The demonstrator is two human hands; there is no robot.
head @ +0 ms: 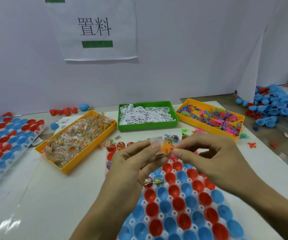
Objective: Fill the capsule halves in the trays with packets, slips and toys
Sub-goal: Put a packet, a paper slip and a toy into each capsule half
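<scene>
Even, bright light fell from overhead; shadows were soft. Glare streaked the worktop (pixel 10 224) at near left. Edges bowed and blurred, especially far left.

This looks like a packing station in a small factory or workshop. A printed sign (pixel 94 28) with Chinese characters hangs on the plain white partition (pixel 191 49) at the far side. On the table (pixel 27 196) stand sorting bins: a yellow bin of packets (pixel 77 139), a green bin of paper slips (pixel 147 116), a yellow bin of toys (pixel 210 116). Loose capsule halves (pixel 274 106) are heaped far right.
</scene>
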